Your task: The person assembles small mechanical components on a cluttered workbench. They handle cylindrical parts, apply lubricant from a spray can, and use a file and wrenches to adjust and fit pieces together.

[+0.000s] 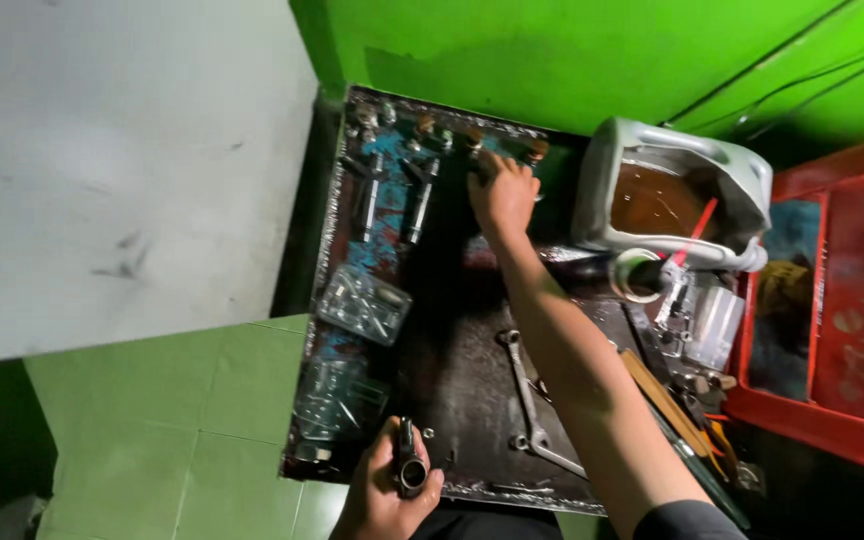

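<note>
two clear plastic blister packs [363, 304] sit at nine o'clock on the dark tray, one [337, 398] just below at eight. a clear wrapped packet [709, 322] lies at three, beside the red crate.

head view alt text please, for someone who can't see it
Seen from above, the right hand reaches to small metal parts at the far edge of a dark, greasy metal tray, while the left hand holds a short dark tube at the near edge. Wrenches and a cut-open jug of brown liquid lie nearby.
</note>
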